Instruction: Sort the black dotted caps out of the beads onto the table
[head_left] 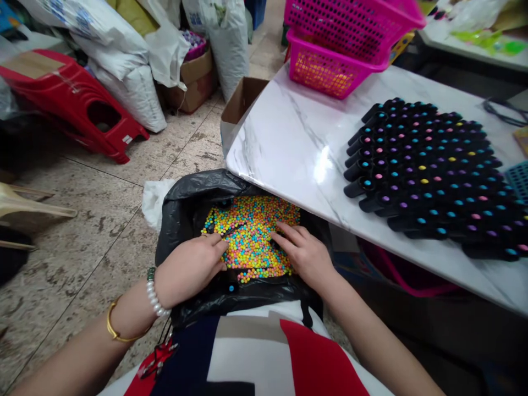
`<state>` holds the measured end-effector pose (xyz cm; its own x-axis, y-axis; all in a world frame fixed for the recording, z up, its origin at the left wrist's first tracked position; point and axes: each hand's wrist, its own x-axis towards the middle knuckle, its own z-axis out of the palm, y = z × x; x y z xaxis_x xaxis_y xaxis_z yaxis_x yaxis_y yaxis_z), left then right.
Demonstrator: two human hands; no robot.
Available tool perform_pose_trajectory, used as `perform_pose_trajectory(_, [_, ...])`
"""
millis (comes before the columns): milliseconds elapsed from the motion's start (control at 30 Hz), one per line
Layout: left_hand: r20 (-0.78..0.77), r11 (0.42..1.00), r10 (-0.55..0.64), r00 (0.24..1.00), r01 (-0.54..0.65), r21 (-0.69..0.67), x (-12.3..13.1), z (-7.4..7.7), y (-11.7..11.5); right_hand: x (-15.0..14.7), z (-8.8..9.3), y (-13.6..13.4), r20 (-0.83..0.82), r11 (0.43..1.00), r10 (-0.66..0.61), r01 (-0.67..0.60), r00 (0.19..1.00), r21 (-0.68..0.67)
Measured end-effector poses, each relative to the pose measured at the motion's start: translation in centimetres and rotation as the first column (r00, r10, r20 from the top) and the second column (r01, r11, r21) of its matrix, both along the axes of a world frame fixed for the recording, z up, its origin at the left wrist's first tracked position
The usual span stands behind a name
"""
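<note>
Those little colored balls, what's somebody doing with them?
A person's left hand and right hand are down at the little balls, on opposite sides. The balls lie inside black plastic. I can't tell whether either hand grips anything. Nearby, many black tubes with colored dots sit bunched on the white table.

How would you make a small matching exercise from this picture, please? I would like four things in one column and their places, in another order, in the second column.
Things:
1. coloured beads
2. red stool
3. black tubes
4. stacked pink baskets

Places:
A. grouped on the right part of the white table
B. on the floor, at the left of the picture
C. by the table's far edge
D. in the black plastic bag, between the left hand and the right hand

Pairs: 1-D, 2-B, 3-A, 4-C
</note>
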<state>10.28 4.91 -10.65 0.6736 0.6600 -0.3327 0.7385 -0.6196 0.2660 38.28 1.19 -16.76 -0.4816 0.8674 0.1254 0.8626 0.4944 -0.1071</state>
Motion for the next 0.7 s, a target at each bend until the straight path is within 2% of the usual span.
perform_pose_trajectory(100, [0.056, 0.999, 0.029, 0.998, -0.028, -0.015, 0.0, 0.0, 0.2, -0.4, -0.7, 0.8, 0.028, 0.999, 0.041, -0.041, 0.999, -0.014])
perform_pose_trajectory(200, [0.205, 0.982, 0.163, 0.965, -0.179, 0.063, 0.3, 0.6, 0.9, -2.2, -0.9, 1.1, -0.016, 0.999, 0.031, -0.032, 0.999, -0.023])
perform_pose_trajectory(300, [0.265, 0.906, 0.299, 0.917, -0.36, 0.222, 0.8, 1.1, 2.1, -4.5, -0.5, 0.8, -0.08, 0.995, 0.061, -0.068, 0.995, -0.078])
perform_pose_trajectory(400, [0.199, 0.862, 0.351, 0.915, -0.399, 0.314, 1.5, 1.3, 3.5, -5.6, -0.1, 0.6, -0.223, 0.984, 0.069, -0.103, 0.972, -0.146])
perform_pose_trajectory(467, [0.145, 0.873, 0.346, 0.927, -0.375, 0.313, 1.8, 1.2, 4.1, -5.3, 0.2, 0.4, -0.394, 0.977, 0.025, -0.106, 0.919, -0.186])
perform_pose_trajectory(567, [0.111, 0.894, 0.324, 0.939, -0.343, 0.29, 1.8, 1.0, 4.4, -3.7, 0.5, 0.2, -0.634, 0.952, -0.119, -0.094, 0.764, -0.292])
perform_pose_trajectory(700, [0.105, 0.92, 0.274, 0.956, -0.292, 0.263, 1.4, 0.5, 4.8, -1.2, 0.9, -0.5, -0.724, 0.899, -0.306, -0.062, 0.619, -0.433])
